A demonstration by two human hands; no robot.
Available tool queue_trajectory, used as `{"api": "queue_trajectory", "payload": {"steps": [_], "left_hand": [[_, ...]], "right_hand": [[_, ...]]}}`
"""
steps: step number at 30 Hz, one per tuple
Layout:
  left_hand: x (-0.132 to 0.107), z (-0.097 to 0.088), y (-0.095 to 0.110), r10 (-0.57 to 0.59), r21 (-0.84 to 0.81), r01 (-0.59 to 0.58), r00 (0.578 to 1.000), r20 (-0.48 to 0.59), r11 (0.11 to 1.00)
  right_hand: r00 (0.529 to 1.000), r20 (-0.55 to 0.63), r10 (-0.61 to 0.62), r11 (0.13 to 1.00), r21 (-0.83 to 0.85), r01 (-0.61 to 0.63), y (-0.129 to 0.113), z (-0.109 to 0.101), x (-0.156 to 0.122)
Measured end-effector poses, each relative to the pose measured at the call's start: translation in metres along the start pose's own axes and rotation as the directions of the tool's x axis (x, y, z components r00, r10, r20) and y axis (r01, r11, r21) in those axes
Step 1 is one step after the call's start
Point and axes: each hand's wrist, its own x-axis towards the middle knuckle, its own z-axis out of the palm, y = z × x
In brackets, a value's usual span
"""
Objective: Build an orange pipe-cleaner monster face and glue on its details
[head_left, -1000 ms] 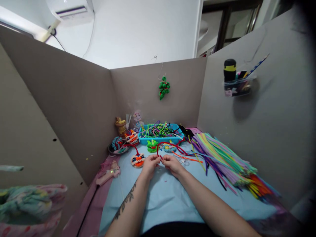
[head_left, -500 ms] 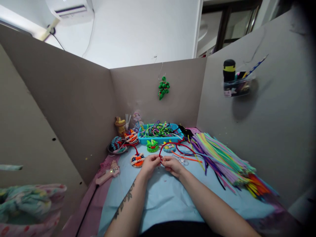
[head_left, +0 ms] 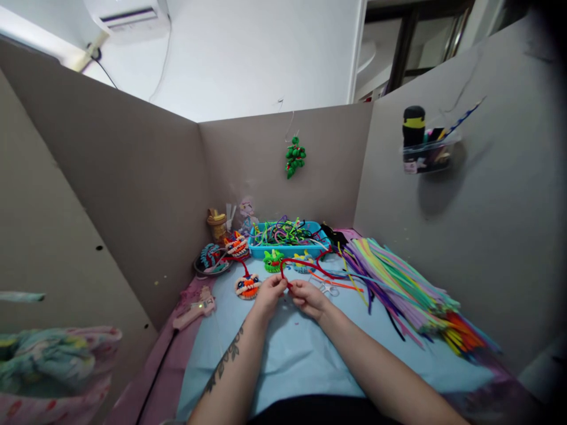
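Observation:
A red pipe cleaner (head_left: pixel 305 260) is pinched between the fingertips of my left hand (head_left: pixel 269 295) and my right hand (head_left: pixel 310 299), which almost meet above the blue sheet. From there it rises, bends over to the right and trails back near the tray. Just left of my left hand lies an orange and cream pipe-cleaner face (head_left: pixel 247 287) with a red stem. Behind my hands sit a green pipe-cleaner head (head_left: pixel 274 261) and a blue and yellow one (head_left: pixel 304 262), partly behind the red strand. Scissors (head_left: pixel 328 289) lie to the right of my right hand.
A blue tray (head_left: pixel 263 252) of tangled pipe cleaners stands at the back. Bundled pipe cleaners (head_left: pixel 398 283) cover the right side. A pink glue gun (head_left: pixel 195 313) with a black cord lies left, near a dark bowl (head_left: pixel 212 270). Grey panels (head_left: pixel 279 195) enclose the table.
The red pipe cleaner's arch has flattened and sunk lower near my fingers. Both hands keep their pinch in nearly the same place; the view has shifted slightly.

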Motion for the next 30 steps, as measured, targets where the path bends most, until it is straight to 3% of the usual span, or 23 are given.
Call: {"api": "queue_trajectory", "payload": {"steps": [5, 8, 10, 12, 14, 16, 20, 30], "left_hand": [[0.002, -0.007, 0.006, 0.048, 0.224, -0.034, 0.997, -0.054, 0.974], [0.001, -0.014, 0.008, 0.145, 0.445, -0.115, 0.989, -0.034, 0.888], [0.001, -0.018, 0.007, 0.177, 0.555, -0.154, 0.984, 0.012, 0.818], [0.001, -0.02, 0.004, 0.155, 0.602, -0.149, 0.987, 0.042, 0.784], [0.001, -0.021, 0.002, 0.122, 0.614, -0.129, 0.991, 0.053, 0.779], [0.001, -0.021, 0.0, 0.105, 0.628, -0.118, 0.993, 0.058, 0.769], [-0.001, -0.02, 0.002, 0.096, 0.647, -0.103, 0.994, 0.046, 0.756], [-0.004, -0.02, 0.0, 0.09, 0.667, -0.086, 0.996, 0.028, 0.74]], "right_hand": [[0.997, -0.061, -0.039, 0.982, -0.188, 0.027, 0.001, -0.004, 0.0], [0.977, -0.119, -0.176, 0.892, -0.439, 0.108, 0.001, -0.002, -0.001], [0.947, -0.09, -0.309, 0.722, -0.67, 0.173, 0.002, 0.001, -0.001], [0.921, -0.009, -0.391, 0.488, -0.85, 0.199, 0.004, 0.003, 0.0], [0.918, 0.048, -0.395, 0.301, -0.937, 0.179, 0.005, 0.005, 0.001], [0.926, 0.074, -0.37, 0.196, -0.968, 0.155, 0.007, 0.004, 0.004], [0.925, 0.099, -0.366, 0.125, -0.98, 0.154, 0.01, 0.002, 0.007], [0.934, 0.1, -0.343, 0.099, -0.985, 0.142, 0.015, -0.001, 0.009]]}}
